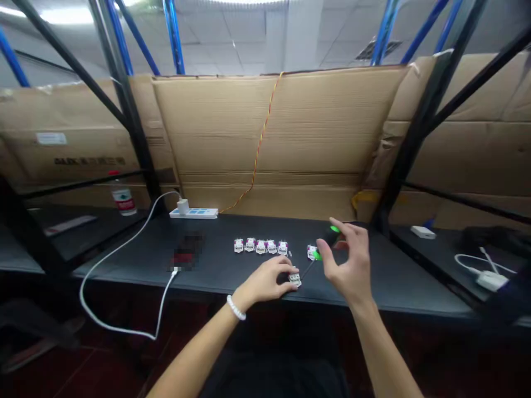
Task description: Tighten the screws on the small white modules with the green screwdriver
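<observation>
A small white block-like part, perhaps a terminal or switch module, lies near the front edge of the dark table. My left hand, with a white bead bracelet on its wrist, pinches that part between thumb and fingers. In my right hand is a screwdriver with a black and green handle, held tilted. Its thin shaft slants down left to the white part; I cannot tell exactly where the tip touches. Several similar white and purple parts form a row beyond my left hand. Another such part sits partly behind the screwdriver.
A white power strip with a plugged-in charger stands at the back left. From it a white cable loops over the table's front edge to a blurred object. Cardboard walls the back; black posts flank the table.
</observation>
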A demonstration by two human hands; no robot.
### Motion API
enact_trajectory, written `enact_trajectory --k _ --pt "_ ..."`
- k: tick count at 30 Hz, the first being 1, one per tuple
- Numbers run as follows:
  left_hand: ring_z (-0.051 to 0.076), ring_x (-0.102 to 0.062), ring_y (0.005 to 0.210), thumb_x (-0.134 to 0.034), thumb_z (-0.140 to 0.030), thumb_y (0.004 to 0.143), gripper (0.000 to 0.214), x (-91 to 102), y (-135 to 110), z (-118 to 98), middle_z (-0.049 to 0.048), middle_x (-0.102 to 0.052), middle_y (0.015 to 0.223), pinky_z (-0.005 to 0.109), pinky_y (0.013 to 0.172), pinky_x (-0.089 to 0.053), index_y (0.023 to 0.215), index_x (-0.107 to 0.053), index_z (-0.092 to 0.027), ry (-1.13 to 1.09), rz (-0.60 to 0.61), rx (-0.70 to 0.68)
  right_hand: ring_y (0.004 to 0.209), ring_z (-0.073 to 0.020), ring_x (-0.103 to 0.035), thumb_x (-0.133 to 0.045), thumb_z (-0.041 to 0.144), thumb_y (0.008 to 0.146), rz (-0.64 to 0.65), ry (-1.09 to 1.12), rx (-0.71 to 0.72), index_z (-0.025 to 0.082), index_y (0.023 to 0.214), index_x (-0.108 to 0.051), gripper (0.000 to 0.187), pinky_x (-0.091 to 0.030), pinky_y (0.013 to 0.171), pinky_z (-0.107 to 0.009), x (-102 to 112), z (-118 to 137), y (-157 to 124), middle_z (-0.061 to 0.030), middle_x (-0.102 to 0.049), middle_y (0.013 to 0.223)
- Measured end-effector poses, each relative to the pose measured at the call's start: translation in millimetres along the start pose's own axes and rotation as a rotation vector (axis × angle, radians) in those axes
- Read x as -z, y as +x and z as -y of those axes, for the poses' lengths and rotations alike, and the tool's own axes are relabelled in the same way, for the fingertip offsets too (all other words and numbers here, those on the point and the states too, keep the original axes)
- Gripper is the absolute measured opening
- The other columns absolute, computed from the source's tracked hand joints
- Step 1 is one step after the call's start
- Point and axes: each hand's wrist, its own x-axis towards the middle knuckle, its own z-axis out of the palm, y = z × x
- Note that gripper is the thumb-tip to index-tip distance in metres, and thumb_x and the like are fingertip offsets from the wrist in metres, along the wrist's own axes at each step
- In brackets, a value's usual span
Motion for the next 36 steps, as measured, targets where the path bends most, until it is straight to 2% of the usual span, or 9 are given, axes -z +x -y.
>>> enact_trajectory --k 2,4,8,11,17,19,23,30,36 --pt "0.026 -0.07 0.112 -0.082 -0.033 0.092 0.033 -0.3 0 0 0.0096 -0.071 0.121 0.038 0.106 -0.055 0.123 -0.079 -0.022 -0.001 -0.002 0.0 0.082 -0.0217 -0.059 -0.072 0.038 0.094 -0.033 -0.035 -0.006 0.023 0.135 -0.07 0.044 -0.059 0.072 -0.04 0 0 1 -0.009 -0.059 0.107" --pt "0.026 -0.07 0.112 -0.082 -0.034 0.092 0.034 -0.3 0 0 0.0097 -0.071 0.121 0.038 0.106 -0.055 0.123 -0.079 -0.021 0.002 -0.002 0.003 0.079 -0.0207 -0.059 -0.068 0.035 0.096 -0.024 -0.024 -0.008 0.023 0.138 -0.069 0.043 -0.059 0.073 -0.04 1 -1 1 -0.0086 -0.061 0.106" --pt "0.026 -0.07 0.112 -0.082 -0.033 0.092 0.033 0.1 0 0 0.0102 -0.071 0.12 0.038 0.106 -0.055 0.122 -0.079 -0.021 0.01 0.0 0.008 0.097 -0.0265 -0.067 -0.054 0.026 0.1 0.051 0.049 -0.013 0.022 0.147 -0.061 0.048 -0.06 0.084 -0.044 3 -4 0 -0.0122 -0.068 0.118" --pt "0.025 -0.07 0.111 -0.081 -0.033 0.093 0.033 0.5 -1 0 0.0097 -0.071 0.121 0.038 0.107 -0.055 0.123 -0.079 -0.021 0.007 0.0 0.002 0.099 -0.0265 -0.068 -0.049 0.022 0.1 0.067 0.083 -0.029 0.022 0.145 -0.06 0.047 -0.06 0.085 -0.044 3 -3 0 -0.0123 -0.07 0.119" --pt "0.025 -0.07 0.113 -0.08 -0.033 0.094 0.032 0.8 0 0 0.0099 -0.07 0.122 0.038 0.107 -0.054 0.124 -0.079 -0.021 -0.001 0.004 -0.002 0.086 -0.0228 -0.063 -0.071 0.037 0.095 0.003 -0.003 0.005 0.022 0.133 -0.067 0.042 -0.061 0.073 -0.04 -1 1 1 -0.0105 -0.063 0.111" --pt "0.025 -0.069 0.113 -0.08 -0.032 0.094 0.032 1.0 0 0 0.0101 -0.07 0.122 0.038 0.107 -0.054 0.123 -0.079 -0.021 0.0 0.005 -0.004 0.086 -0.0222 -0.063 -0.07 0.035 0.096 0.014 0.014 -0.012 0.023 0.135 -0.067 0.041 -0.062 0.074 -0.039 -3 -2 1 -0.0096 -0.064 0.11" --pt "0.026 -0.069 0.113 -0.078 -0.033 0.095 0.03 1.8 0 -1 0.0107 -0.07 0.122 0.039 0.107 -0.055 0.122 -0.078 -0.021 0.011 0.013 -0.005 0.103 -0.026 -0.067 -0.062 0.032 0.1 0.034 0.075 -0.067 0.024 0.144 -0.061 0.045 -0.064 0.081 -0.042 -4 -8 -1 -0.0124 -0.065 0.122" --pt "0.026 -0.067 0.115 -0.076 -0.031 0.096 0.033 2.9 0 -4 0.0108 -0.068 0.124 0.04 0.108 -0.053 0.128 -0.074 -0.022 0.028 0.033 -0.012 0.101 -0.0262 -0.066 -0.062 0.032 0.1 0.01 0.046 -0.066 0.022 0.146 -0.06 0.047 -0.063 0.084 -0.044 -1 -11 1 -0.013 -0.066 0.121" --pt "0.03 -0.057 0.134 -0.072 -0.025 0.097 0.034 7.5 -3 -5 0.0108 -0.061 0.138 0.049 0.123 -0.043 0.131 -0.074 -0.028 0.074 0.056 0.023 0.101 -0.0265 -0.066 -0.064 0.032 0.099 -0.031 0.033 -0.062 0.022 0.144 -0.062 0.046 -0.062 0.082 -0.044 6 -13 4 -0.0123 -0.067 0.121"
